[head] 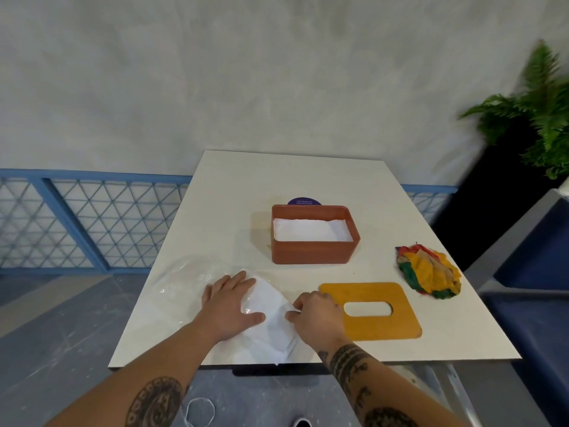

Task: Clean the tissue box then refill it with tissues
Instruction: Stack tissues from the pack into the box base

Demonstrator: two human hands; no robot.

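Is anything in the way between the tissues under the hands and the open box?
Nothing visible. The tissue stack, pinched by the right hand and pressed by the left hand, faces the open box; the lid lies to the right, the cloth farther right. Clear plastic wrap covers part of the stack.

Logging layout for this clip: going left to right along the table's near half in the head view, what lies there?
Clear plastic wrapper, left hand, white tissues, right hand, yellow lid, multicoloured cloth.
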